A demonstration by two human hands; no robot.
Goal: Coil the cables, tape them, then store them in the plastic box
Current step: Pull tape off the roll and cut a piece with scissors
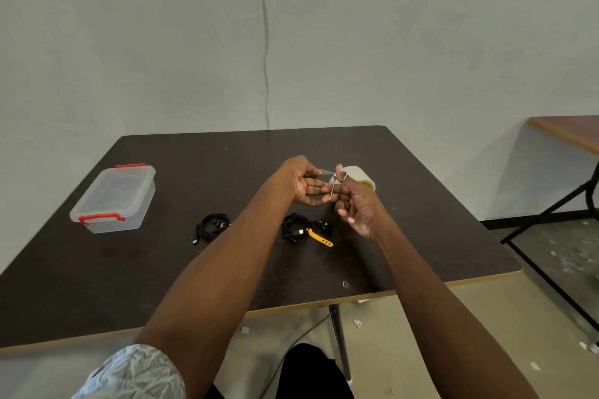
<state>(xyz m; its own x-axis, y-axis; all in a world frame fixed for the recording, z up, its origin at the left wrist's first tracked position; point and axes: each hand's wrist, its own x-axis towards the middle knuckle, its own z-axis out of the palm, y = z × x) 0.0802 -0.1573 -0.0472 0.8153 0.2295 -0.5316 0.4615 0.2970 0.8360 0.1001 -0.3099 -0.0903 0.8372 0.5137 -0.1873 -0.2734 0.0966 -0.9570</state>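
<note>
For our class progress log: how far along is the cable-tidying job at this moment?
Done: two cable bundles lie coiled on the table. In hand: the left hand pulls clear tape from the roll; the right hand holds scissors at it. Left: taping the coils, storing them in the plastic box, lid on.

Bare table (155, 269) between plastic box (113, 199) and cables (210, 226).

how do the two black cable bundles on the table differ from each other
The left cable bundle has no strap showing; the right cable bundle has a yellow strap with holes sticking out toward the right. The left one lies out in the open, nearer the plastic box; the right one lies between the forearms, below the hands. A plug end trails loose from the left bundle's near left side. Both are black, coiled and resting flat on the dark table, outside the closed box.
</note>
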